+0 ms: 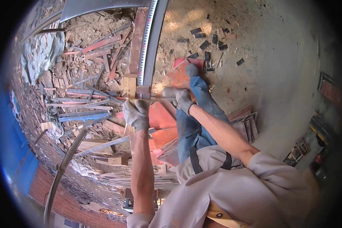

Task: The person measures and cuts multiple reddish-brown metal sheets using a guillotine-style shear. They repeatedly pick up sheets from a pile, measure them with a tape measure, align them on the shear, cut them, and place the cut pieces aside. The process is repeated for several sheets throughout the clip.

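My left hand (136,114), in a grey-white work glove, is closed around a narrow wooden board (132,133) at the near end of a metal rail (152,41). Just beyond it sit a light wooden block (129,85) and a small brownish block (143,91). A reddish board (138,40) lies along the rail, beside a measuring scale (145,45). My right hand (181,97), also gloved, is closed to the right of the rail; what it grips is hidden. A thin straight strip (155,98) runs between the two hands, its kind unclear.
Wood offcuts (102,51) and strips (83,114) cover the floor at left. Reddish panels (161,116) lie beside my legs. Small dark blocks (204,45) are scattered ahead at right. A curved metal bar (62,167) stands at lower left, near a blue sheet (11,140).
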A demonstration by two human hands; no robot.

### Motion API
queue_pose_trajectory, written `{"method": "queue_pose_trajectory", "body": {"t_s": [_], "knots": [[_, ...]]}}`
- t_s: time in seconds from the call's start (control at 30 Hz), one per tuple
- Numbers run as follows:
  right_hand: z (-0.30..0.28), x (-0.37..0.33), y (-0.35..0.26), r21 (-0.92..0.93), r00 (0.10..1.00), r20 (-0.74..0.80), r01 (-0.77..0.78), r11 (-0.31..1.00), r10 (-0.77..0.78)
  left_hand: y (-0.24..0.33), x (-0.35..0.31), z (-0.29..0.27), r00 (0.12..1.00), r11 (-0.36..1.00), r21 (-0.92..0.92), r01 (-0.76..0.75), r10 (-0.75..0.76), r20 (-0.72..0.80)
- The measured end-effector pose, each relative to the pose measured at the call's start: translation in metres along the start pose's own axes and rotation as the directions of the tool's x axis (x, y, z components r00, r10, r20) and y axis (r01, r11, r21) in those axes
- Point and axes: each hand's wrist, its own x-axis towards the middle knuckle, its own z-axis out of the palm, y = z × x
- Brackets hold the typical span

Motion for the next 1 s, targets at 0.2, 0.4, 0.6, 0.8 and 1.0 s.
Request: {"method": "queue_pose_trajectory", "body": {"t_s": [0.2, 0.4, 0.6, 0.8, 1.0], "knots": [[-0.021, 0.031, -0.039, -0.066, 0.944, 0.188, -0.263, 0.963, 0.271, 0.012, 0.02, 0.009, 0.991, 0.991, 0.117, -0.069, 0.081, -0.108], [-0.06, -0.079, -0.161, -0.846, 0.961, 0.204, 0.268, 0.461, -0.184, 0.087, 0.008, -0.066, 0.986, 0.983, 0.123, 0.136, -0.147, 0.083], [-0.171, -0.255, -0.45, -0.362, 0.799, 0.387, 0.59, 0.721, -0.46, 0.15, 0.022, -0.102, 0.884, 0.945, 0.193, 0.265, -0.318, 0.343], [-0.209, -0.415, -0.679, 0.512, -0.164, 0.737, 0.769, 0.383, -0.656, 0.192, 0.12, -0.126, 0.434, 0.741, 0.645, -0.186, -0.528, 0.731], [-0.244, -0.378, -0.905, 0.672, -0.378, 0.736, 0.505, 0.541, -0.561, 0.348, 0.32, -0.052, 0.849, 0.85, 0.018, 0.526, -0.526, 0.051]]}}
